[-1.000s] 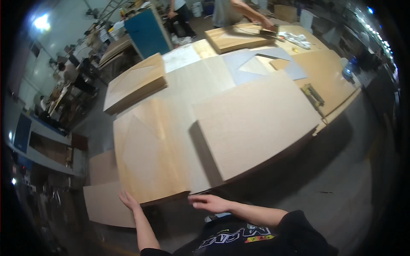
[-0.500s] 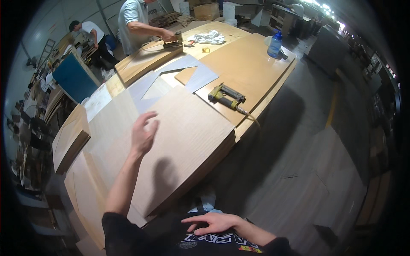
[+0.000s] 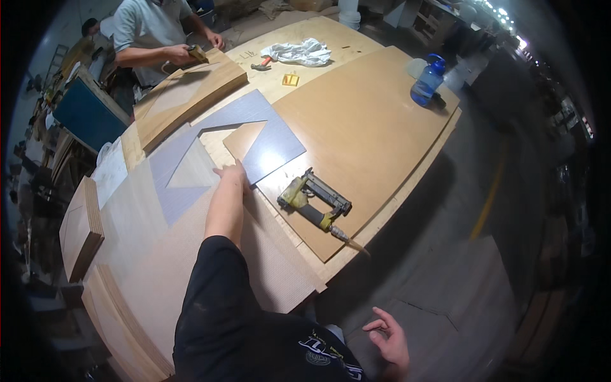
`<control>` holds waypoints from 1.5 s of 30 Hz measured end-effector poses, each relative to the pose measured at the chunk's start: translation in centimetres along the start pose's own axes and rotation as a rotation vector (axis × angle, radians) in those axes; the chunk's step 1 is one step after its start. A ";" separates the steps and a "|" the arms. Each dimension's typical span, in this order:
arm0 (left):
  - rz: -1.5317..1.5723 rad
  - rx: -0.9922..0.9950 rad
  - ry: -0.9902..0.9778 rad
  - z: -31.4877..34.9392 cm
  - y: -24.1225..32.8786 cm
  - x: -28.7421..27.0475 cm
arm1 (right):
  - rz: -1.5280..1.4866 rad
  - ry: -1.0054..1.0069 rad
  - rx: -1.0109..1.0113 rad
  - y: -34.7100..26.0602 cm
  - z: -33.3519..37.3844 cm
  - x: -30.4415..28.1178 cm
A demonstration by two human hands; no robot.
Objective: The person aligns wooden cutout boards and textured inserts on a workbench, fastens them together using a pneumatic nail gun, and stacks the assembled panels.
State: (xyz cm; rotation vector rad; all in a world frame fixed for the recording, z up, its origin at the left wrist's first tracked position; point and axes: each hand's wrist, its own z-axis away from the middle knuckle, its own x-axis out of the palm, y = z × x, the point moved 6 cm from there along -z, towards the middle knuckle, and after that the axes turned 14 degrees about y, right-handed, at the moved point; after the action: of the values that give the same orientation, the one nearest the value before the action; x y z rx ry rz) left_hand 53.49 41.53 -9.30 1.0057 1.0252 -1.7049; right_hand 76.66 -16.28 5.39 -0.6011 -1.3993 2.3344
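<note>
My left hand (image 3: 233, 177) reaches forward over the workbench, fingers apart, at the edge of a grey panel with an angular cut-out (image 3: 275, 141). Whether the fingertips press on that panel or only hover is hard to see. Under my left forearm lies a large pale wood panel (image 3: 191, 248). My right hand (image 3: 389, 340) hangs low beside my body, empty, its fingers loosely bent and apart. A yellow-and-black nail gun (image 3: 315, 200) with an air hose rests on a brown board (image 3: 363, 121), to the right of my left hand.
Across the bench, a co-worker holds another nail gun (image 3: 198, 55) over a thick curved wood piece (image 3: 191, 95). A blue bottle (image 3: 428, 81), white cloth (image 3: 309, 52), red-handled hammer (image 3: 262, 64) and yellow box (image 3: 290, 79) stand or lie around. Curved wood blocks (image 3: 83, 229) line the left side.
My left hand has reached forward to the grey panel, and more of that panel shows. My right hand has moved right, away from my shirt. The view has shifted closer to the bench.
</note>
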 end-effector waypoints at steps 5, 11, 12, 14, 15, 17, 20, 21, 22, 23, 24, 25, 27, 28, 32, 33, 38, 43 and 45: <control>0.359 0.128 -0.095 -1.0 -0.2 -0.5 | 0.099 -0.114 -0.013 -2.0 -5.7 0.9; 0.576 0.282 0.102 0.7 -0.9 -9.0 | 0.296 -0.324 -0.180 -5.4 -10.4 3.5; 0.604 0.356 0.224 2.2 -0.7 -12.0 | 0.288 -0.315 -0.191 -6.3 -11.1 3.4; 0.708 0.457 0.371 5.3 0.0 -17.5 | 0.282 -0.302 -0.407 -8.7 -12.9 2.4; 0.779 0.469 0.394 7.2 -0.1 -19.9 | 0.140 -0.293 -0.365 -11.0 -14.1 1.8; 0.949 0.625 0.676 12.5 -0.5 -26.6 | 0.042 -0.210 -0.612 -15.9 -17.1 1.4; 1.181 0.487 0.757 22.7 -0.7 -34.8 | 0.139 -0.221 -0.946 -26.3 -18.8 5.6; 1.277 0.526 0.843 25.5 -0.4 -37.0 | 0.213 -0.240 -1.077 -29.2 -19.1 7.3; 1.366 0.551 0.876 28.6 -0.6 -38.6 | 0.246 -0.193 -1.249 -32.2 -18.0 9.3; 1.457 0.578 0.902 31.2 -1.0 -39.4 | 0.278 -0.139 -1.413 -34.4 -16.4 11.2; 1.581 0.674 0.909 33.7 -1.6 -39.2 | 0.280 -0.175 -1.438 -35.9 -15.3 12.8; 1.704 0.769 0.911 36.3 -2.4 -38.6 | 0.283 -0.213 -1.461 -37.0 -14.2 14.0; 1.747 0.684 0.966 41.0 -3.6 -36.2 | 0.280 -0.249 -1.507 -37.1 -12.1 14.8; 1.736 0.683 1.023 43.3 -4.8 -34.0 | 0.270 -0.373 -1.549 -36.5 -10.3 15.5; 1.817 0.309 0.980 51.6 -5.1 -24.3 | 0.357 -0.718 -1.646 -31.9 -5.2 16.5; 1.808 0.180 0.910 52.8 -5.7 -20.5 | 0.391 -0.791 -1.624 -29.9 -4.7 17.1; 1.502 -0.069 0.438 62.8 -2.7 -8.1 | 0.724 -0.903 -1.748 -19.6 -1.4 21.2; 0.596 -0.020 0.756 64.0 -4.0 -7.0 | 0.776 -0.930 -1.845 -13.1 2.8 22.8; 0.355 -0.088 0.671 62.1 -6.1 -1.8 | 0.888 -0.900 -1.869 -11.6 3.4 23.5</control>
State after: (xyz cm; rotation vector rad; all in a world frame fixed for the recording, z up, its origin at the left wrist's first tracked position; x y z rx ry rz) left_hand 36.27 -13.71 14.20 1.6455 1.2254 -1.0338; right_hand 55.89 -1.88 13.01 -0.5268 -4.2380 0.6357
